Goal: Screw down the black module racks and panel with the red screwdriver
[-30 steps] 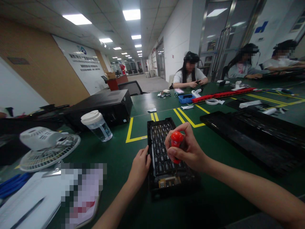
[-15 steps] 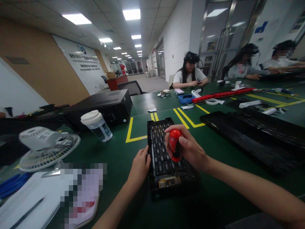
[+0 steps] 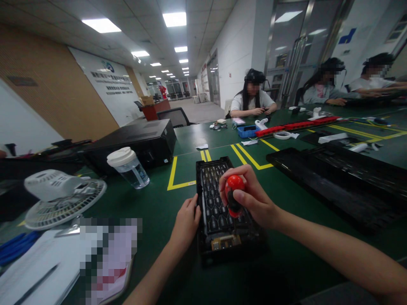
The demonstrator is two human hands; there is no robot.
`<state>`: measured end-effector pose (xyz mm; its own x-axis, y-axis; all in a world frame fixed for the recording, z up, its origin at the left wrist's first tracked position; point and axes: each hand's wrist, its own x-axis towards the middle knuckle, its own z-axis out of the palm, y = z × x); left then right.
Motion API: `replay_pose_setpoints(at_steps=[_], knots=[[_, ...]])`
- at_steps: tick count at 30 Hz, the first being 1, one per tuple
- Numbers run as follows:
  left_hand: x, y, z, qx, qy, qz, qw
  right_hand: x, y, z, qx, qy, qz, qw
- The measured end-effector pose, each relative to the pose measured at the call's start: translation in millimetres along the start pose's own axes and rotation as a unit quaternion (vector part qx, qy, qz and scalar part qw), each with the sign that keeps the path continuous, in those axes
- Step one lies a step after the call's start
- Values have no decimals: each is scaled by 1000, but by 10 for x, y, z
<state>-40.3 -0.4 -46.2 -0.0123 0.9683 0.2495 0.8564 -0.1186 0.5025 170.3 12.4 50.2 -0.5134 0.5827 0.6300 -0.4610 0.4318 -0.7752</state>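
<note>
My right hand (image 3: 251, 197) is wrapped around the red-and-black handle of a screwdriver (image 3: 235, 186), which stands nearly upright. Its thin shaft points down at the lower part of a black device housing (image 3: 216, 207), near a small yellowish circuit board (image 3: 226, 242). Where exactly the tip rests is too dark to make out. Rows of dark, rounded shapes fill the middle of the open housing, which lies flat in front of me. At its left side wall, my left hand (image 3: 188, 216) grips the edge, fingers and thumb closed against it.
To the left are a white-lidded cup (image 3: 129, 167), a white fan (image 3: 63, 197), papers (image 3: 41, 262) and a large black case (image 3: 133, 142). A long black panel (image 3: 337, 186) lies at right. Farther back are a blue tray (image 3: 248, 131) and a co-worker (image 3: 253, 95).
My right hand has turned slightly on the screwdriver handle, with the thumb a little lower. The housing and my left hand have stayed in place.
</note>
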Motion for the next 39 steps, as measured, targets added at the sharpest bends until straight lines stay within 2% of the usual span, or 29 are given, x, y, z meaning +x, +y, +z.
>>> replay_pose_setpoints(at_steps=[7, 18, 28, 34, 39], knots=[[4, -1, -1, -3, 13, 4, 1000, 17, -8, -14, -58, 17, -22, 998], [5, -9, 11, -9, 7, 3, 1000, 33, -2, 23, -2, -10, -23, 1000], [5, 10, 3, -1, 6, -2, 1000, 27, 29, 25, 13, 24, 20, 999], [1, 8, -2, -2, 10, 1, 1000, -3, 5, 18, 20, 7, 61, 998], [-2, 1, 2, -2, 7, 1, 1000, 13, -30, 32, 58, 12, 61, 996]])
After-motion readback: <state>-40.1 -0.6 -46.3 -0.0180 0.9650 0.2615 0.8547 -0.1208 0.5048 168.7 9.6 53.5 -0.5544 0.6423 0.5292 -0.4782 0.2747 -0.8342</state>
